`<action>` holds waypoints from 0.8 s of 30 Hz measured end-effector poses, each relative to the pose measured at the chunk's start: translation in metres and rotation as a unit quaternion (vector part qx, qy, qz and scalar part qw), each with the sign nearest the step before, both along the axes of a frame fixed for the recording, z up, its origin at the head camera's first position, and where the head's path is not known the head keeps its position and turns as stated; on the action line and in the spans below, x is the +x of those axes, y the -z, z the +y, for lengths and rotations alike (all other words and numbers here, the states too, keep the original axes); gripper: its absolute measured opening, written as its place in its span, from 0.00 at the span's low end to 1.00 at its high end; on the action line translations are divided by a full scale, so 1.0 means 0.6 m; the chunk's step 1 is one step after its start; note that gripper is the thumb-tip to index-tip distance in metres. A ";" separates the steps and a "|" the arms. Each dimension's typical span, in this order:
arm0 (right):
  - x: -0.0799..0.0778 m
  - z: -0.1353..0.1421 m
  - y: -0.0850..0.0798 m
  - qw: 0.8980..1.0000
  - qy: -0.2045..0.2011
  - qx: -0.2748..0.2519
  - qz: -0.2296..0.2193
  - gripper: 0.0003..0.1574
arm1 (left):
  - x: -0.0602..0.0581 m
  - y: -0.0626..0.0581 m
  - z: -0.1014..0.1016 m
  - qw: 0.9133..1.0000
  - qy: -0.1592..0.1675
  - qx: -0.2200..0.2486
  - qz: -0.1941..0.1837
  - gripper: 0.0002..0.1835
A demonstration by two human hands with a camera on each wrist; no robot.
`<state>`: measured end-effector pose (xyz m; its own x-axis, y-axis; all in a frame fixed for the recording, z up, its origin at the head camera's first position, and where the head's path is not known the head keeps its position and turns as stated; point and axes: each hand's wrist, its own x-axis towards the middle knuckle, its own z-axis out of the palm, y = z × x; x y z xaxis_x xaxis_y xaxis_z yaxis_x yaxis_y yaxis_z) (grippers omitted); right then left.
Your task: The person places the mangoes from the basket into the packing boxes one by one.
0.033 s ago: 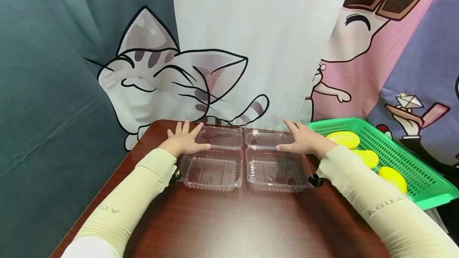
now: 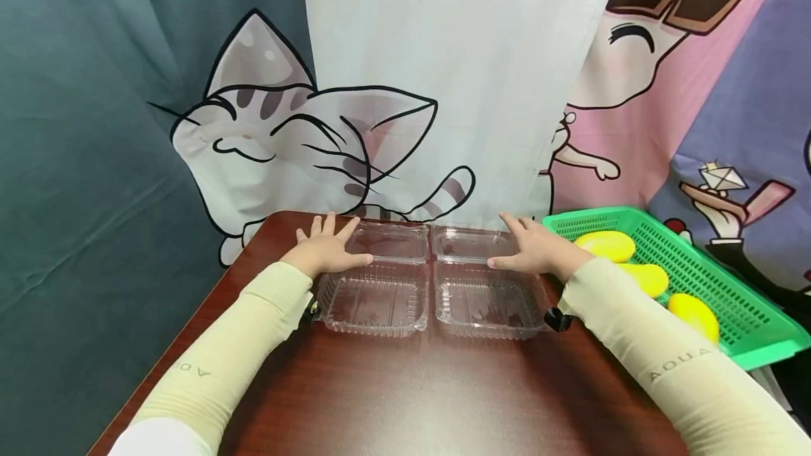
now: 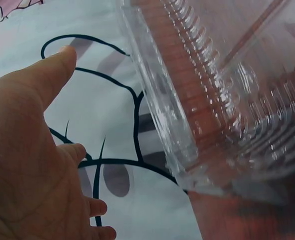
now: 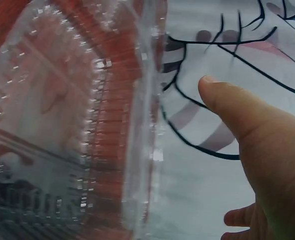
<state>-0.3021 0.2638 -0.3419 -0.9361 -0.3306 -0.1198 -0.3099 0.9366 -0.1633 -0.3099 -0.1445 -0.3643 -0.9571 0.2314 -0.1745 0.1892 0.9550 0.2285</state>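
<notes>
Two clear plastic clamshell boxes lie side by side on the table with their lids folded back. My left hand [image 2: 326, 248] is spread over the outer side of the left box [image 2: 374, 301], thumb pointing inward and nothing held. Over the far outer side of the right box [image 2: 491, 305], my right hand [image 2: 538, 248] likewise has straight fingers and holds nothing. Both wrist views show the hands apart from the box walls, the left thumb [image 3: 62, 67] and the right thumb [image 4: 227, 100] extended. No contents are visible in either box.
A green plastic basket [image 2: 754, 322] stands to the right, holding several yellow mango-like fruits [image 2: 693, 315]. The dark red-brown wooden table [image 2: 405, 393] extends toward me. Behind it hangs a printed cartoon curtain [image 2: 469, 55].
</notes>
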 end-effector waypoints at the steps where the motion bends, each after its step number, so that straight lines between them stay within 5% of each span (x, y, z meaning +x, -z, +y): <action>1: 0.000 0.001 0.002 1.000 -0.001 0.001 -0.001 0.71 | -0.001 0.001 0.000 1.000 0.001 -0.001 -0.002 0.55; 8: 0.007 0.009 0.000 0.999 0.017 -0.037 0.005 0.70 | 0.011 0.004 0.007 1.000 0.012 0.001 0.009 0.52; 13: 0.037 0.001 -0.002 0.997 0.011 -0.058 0.042 0.69 | 0.036 0.020 0.015 0.999 0.029 0.004 0.039 0.51; 24: 0.093 -0.019 0.090 0.994 0.059 -0.057 0.068 0.69 | 0.067 0.099 0.005 0.999 0.017 0.016 0.036 0.47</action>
